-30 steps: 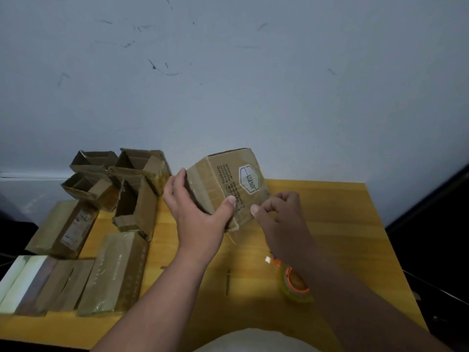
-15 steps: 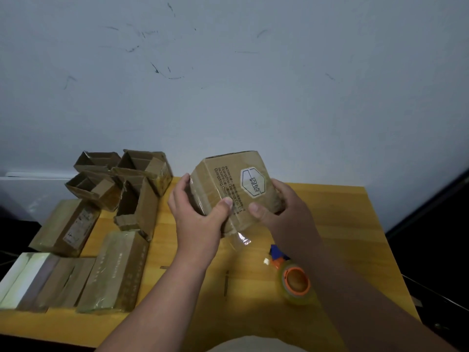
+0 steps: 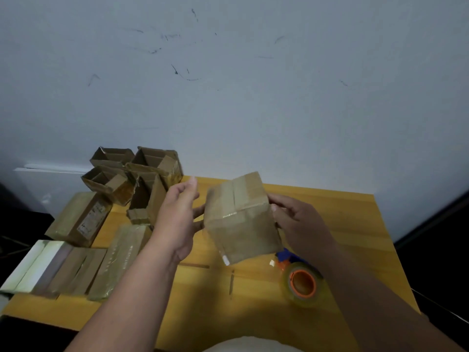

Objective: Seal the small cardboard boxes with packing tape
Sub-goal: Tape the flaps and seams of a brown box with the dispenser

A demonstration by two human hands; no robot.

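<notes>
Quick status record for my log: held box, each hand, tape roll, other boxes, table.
held box: box in the air above the table, taped seam facing the camera
left hand: left hand at the box's left side, fingers straight
right hand: right hand grips the box's right side
tape roll: tape roll lies on the table, near right
open boxes: open boxes far left
flat boxes: flat boxes near left
table: table wooden

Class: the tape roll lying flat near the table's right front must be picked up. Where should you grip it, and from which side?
Grip the tape roll from above, pinching across its outer rim, or hooking into the orange core. It lies flat with the core opening upward, so the rim is free; the right forearm crosses just beside it.
</notes>
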